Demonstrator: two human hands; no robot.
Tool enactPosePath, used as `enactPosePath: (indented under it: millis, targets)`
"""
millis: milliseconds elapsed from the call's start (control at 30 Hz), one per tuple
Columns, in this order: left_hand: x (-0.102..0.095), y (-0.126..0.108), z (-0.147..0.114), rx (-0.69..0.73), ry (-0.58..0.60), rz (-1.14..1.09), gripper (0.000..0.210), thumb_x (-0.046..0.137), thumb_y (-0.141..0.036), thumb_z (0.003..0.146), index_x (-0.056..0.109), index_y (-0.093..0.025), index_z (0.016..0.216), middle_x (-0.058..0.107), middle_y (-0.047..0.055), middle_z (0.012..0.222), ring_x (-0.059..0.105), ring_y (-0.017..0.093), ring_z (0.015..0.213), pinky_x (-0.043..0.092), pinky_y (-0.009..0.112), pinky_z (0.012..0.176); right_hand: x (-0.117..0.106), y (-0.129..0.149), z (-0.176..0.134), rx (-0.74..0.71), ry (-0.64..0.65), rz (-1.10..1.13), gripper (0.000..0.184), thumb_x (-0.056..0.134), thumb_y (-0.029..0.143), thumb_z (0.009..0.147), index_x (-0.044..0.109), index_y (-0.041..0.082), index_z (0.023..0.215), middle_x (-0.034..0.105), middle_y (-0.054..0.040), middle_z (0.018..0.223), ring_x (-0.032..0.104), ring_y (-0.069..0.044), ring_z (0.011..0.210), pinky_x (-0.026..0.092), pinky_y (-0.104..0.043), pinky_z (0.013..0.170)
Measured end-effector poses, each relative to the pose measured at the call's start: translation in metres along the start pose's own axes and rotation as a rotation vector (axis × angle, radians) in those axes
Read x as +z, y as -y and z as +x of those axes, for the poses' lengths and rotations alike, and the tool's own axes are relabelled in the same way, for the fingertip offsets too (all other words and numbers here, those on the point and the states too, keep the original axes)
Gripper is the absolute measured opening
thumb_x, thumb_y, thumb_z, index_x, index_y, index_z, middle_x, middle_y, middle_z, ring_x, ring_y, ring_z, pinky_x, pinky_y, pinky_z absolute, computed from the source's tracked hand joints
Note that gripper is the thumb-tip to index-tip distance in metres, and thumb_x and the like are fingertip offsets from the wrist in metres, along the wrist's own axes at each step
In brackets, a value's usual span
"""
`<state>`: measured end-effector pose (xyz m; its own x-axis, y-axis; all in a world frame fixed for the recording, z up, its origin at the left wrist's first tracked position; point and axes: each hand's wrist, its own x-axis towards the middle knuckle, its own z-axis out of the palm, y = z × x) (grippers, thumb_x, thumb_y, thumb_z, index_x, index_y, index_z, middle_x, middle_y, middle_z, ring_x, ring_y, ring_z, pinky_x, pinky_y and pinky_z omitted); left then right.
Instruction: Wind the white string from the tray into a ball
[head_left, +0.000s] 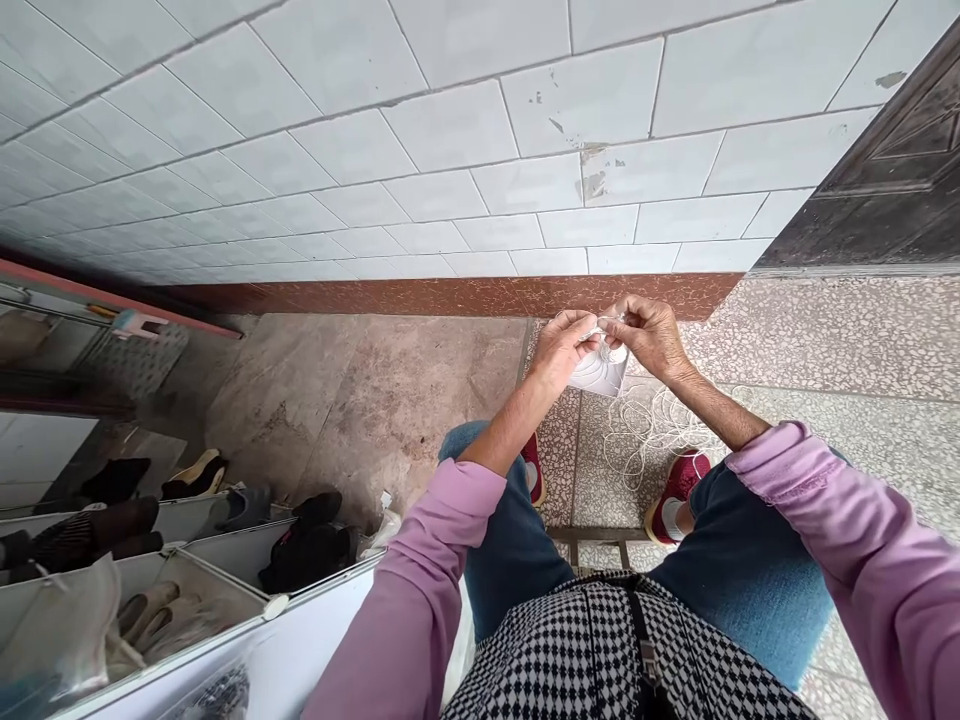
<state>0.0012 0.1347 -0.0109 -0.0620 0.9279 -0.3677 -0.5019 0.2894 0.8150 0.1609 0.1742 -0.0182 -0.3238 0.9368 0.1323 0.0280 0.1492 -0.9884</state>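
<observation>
"What have the hands got, looking down from the head camera?"

"White cord (651,428). The left hand (562,348) has its grip closed, thumb and fingers pinched on a bit of it. The right hand (654,336) has its grip pinched on it too, just beside."

"Do the fingertips touch each other?"

"They're very near; from here I can't tell."

"And the rest of the cord?"

"In loose loops on the speckled floor (847,440), below the right forearm, near the red shoe (684,478) on the right foot."

"What's that under the fingers?"

"A pale square piece (592,378) with curved lines on it. Whether it lies on the floor or is held up, I can't tell."

"And round about?"

"A tiled wall (420,140) ahead, brown strip (420,298) along its foot, dark door (885,200) at the right. To the left, shoes (150,612) lie in a white divided box (319,635). Checked cloth (570,645) covers the person's lap."
</observation>
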Motion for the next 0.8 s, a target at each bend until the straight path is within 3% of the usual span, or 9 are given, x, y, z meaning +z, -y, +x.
enactPosePath:
  millis: [167, 333, 433, 567, 667, 733, 800]
  targets:
    - [-0.001, -0.001, -0.002, 0.032, 0.020, 0.050, 0.024, 0.087, -0.018, 0.082, 0.064, -0.016, 0.086, 0.069, -0.002, 0.080, 0.066, 0.007, 0.070, 0.055, 0.026, 0.078, -0.003, -0.001, 0.003, 0.036, 0.021, 0.049, 0.042, 0.089, 0.059, 0.079, 0.067, 0.024, 0.082, 0.069, -0.0032, 0.072, 0.066, -0.017, 0.063, 0.061, -0.035, 0.060]
    - [-0.002, -0.011, 0.002, 0.094, -0.068, 0.068, 0.021, 0.081, -0.012, 0.082, 0.061, -0.017, 0.080, 0.067, -0.003, 0.076, 0.064, 0.007, 0.068, 0.055, 0.027, 0.078, -0.006, -0.010, -0.002, 0.151, 0.162, 0.186, 0.054, 0.093, 0.052, 0.075, 0.069, 0.022, 0.114, 0.078, -0.0078, 0.099, 0.074, -0.021, 0.082, 0.063, -0.032, 0.064]
    - [-0.005, -0.015, 0.007, 0.173, -0.141, 0.096, 0.022, 0.080, -0.013, 0.081, 0.059, -0.018, 0.079, 0.067, -0.003, 0.075, 0.064, 0.008, 0.067, 0.055, 0.028, 0.077, 0.002, -0.016, -0.017, 0.161, 0.238, 0.064, 0.043, 0.078, 0.059, 0.089, 0.068, 0.021, 0.105, 0.073, -0.0044, 0.080, 0.065, -0.017, 0.064, 0.053, -0.030, 0.054]
    - [-0.009, -0.012, 0.008, 0.322, -0.151, 0.411, 0.021, 0.082, -0.014, 0.076, 0.061, -0.019, 0.075, 0.064, -0.004, 0.071, 0.059, 0.009, 0.061, 0.048, 0.026, 0.066, 0.005, -0.008, -0.031, -0.068, 0.301, -0.272, 0.036, 0.056, 0.051, 0.104, 0.064, 0.022, 0.083, 0.060, 0.0000, 0.063, 0.053, -0.014, 0.057, 0.043, -0.031, 0.061]
    - [-0.013, -0.009, 0.004, 0.409, -0.034, 0.672, 0.019, 0.081, -0.010, 0.070, 0.064, -0.019, 0.071, 0.060, -0.006, 0.067, 0.053, 0.008, 0.061, 0.041, 0.023, 0.062, -0.015, 0.003, -0.018, -0.188, 0.222, -0.363, 0.039, 0.056, 0.051, 0.105, 0.061, 0.023, 0.078, 0.059, -0.0002, 0.066, 0.051, -0.015, 0.062, 0.040, -0.032, 0.064]
    - [-0.014, -0.009, 0.000, 0.290, 0.152, 0.666, 0.018, 0.083, -0.015, 0.070, 0.066, -0.018, 0.073, 0.060, -0.005, 0.065, 0.053, 0.009, 0.060, 0.043, 0.024, 0.061, -0.033, 0.005, -0.004, -0.210, 0.156, -0.376, 0.042, 0.059, 0.056, 0.104, 0.063, 0.023, 0.078, 0.059, -0.0007, 0.068, 0.049, -0.016, 0.063, 0.038, -0.033, 0.065]
    - [-0.014, -0.012, -0.002, 0.136, 0.307, 0.517, 0.024, 0.087, -0.026, 0.072, 0.065, -0.018, 0.078, 0.065, -0.002, 0.067, 0.058, 0.010, 0.059, 0.047, 0.026, 0.062, -0.043, 0.001, 0.005, -0.188, 0.168, -0.348, 0.047, 0.060, 0.061, 0.102, 0.063, 0.022, 0.077, 0.057, -0.0007, 0.067, 0.048, -0.016, 0.063, 0.038, -0.033, 0.064]
